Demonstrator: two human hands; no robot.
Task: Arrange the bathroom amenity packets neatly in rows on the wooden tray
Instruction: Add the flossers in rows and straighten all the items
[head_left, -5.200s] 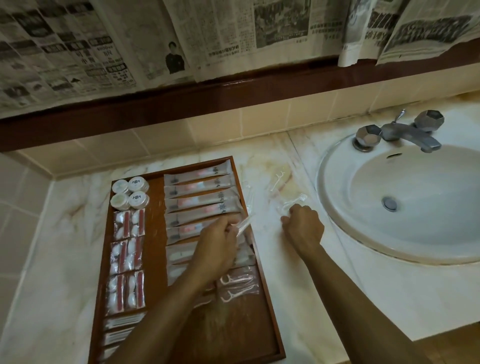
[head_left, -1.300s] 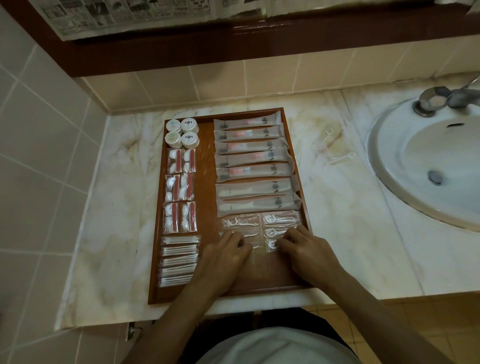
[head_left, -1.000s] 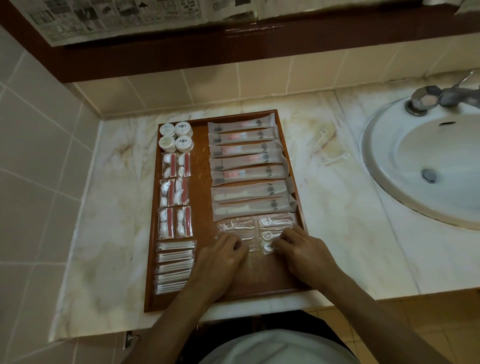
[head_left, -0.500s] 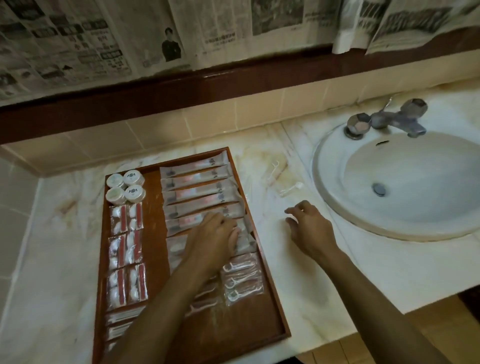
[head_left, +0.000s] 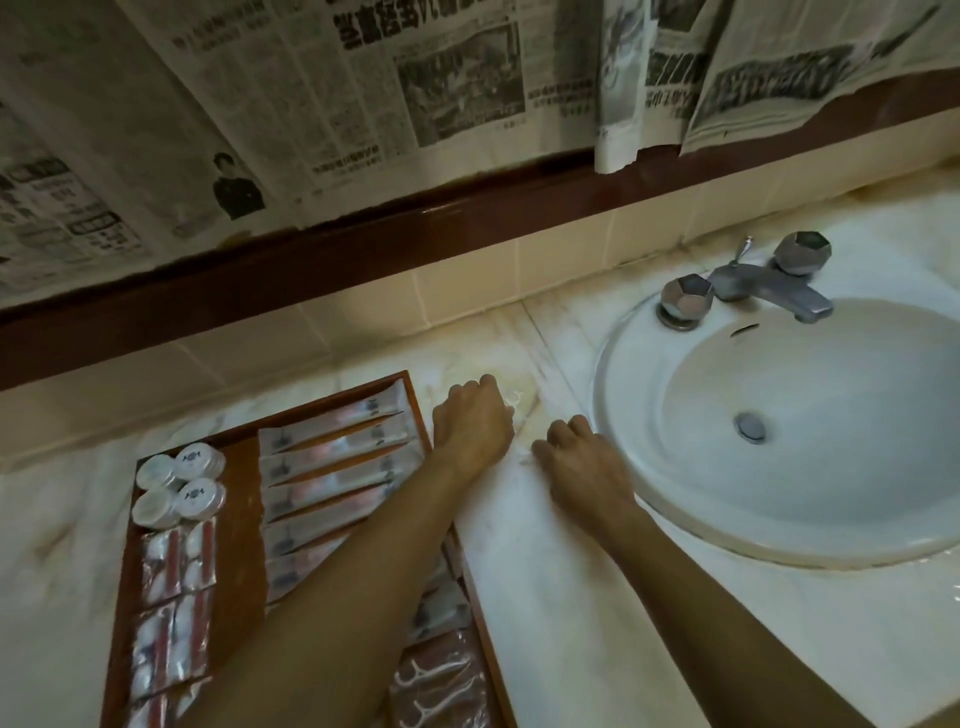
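Note:
The wooden tray (head_left: 240, 525) lies on the marble counter at the left. It holds a column of long sachets (head_left: 337, 448), white round lidded pots (head_left: 179, 483), small red-and-white packets (head_left: 171, 597) and clear floss pick packets (head_left: 441, 686) at its near right. My left hand (head_left: 472, 423) reaches across the tray to the counter just right of its far corner, fingers curled on a clear floss pick packet (head_left: 515, 402) that pokes out beside it. My right hand (head_left: 579, 460) is close by, fingers curled down on a second floss pick packet (head_left: 524, 458), mostly hidden.
A white sink basin (head_left: 810, 525) with a metal faucet (head_left: 753, 286) lies right of my hands. Behind the counter run a tiled backsplash, a dark ledge (head_left: 467, 223) and hanging newspaper sheets (head_left: 363, 104). Bare marble (head_left: 561, 597) stretches between tray and basin.
My left hand has left the tray's sachets and crossed to the counter by the far packet. My right hand has moved forward onto the nearer packet. The view tilted up.

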